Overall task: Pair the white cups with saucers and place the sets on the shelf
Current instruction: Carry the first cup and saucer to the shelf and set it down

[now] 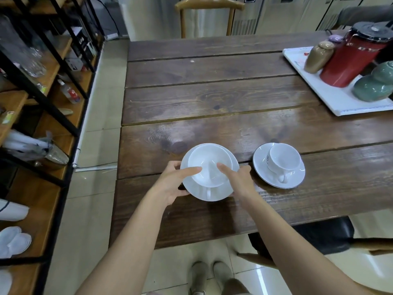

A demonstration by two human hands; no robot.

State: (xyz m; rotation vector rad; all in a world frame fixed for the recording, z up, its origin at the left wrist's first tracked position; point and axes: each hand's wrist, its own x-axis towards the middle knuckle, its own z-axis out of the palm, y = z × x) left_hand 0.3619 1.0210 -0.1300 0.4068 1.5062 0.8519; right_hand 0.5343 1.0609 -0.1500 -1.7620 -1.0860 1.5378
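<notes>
Shelf (53, 67), far left; left hand (170, 184) and right hand (240, 182) gripping saucer (212, 193) bearing cup (209, 165), near desk (212, 99) edge; second set (278, 165) beside, waiting; next, I judge: level carry leftward.

A dark plank table (212, 99) fills the middle, its boards running left to right, with light glare on the near planks. The floor (102, 145) is pale glossy tile. Along the left stands a black-framed rack (57, 54) with orange-brown wooden boards, holding glassware, bottles and small boxes. A wooden chair (209, 7) stands at the table's far edge, before grey metal cabinets (276, 15). At the table's far right corner lies a white tray (331, 96) bearing a red jug (353, 58) and jars. A dark stool (319, 235) sits under the near right edge
</notes>
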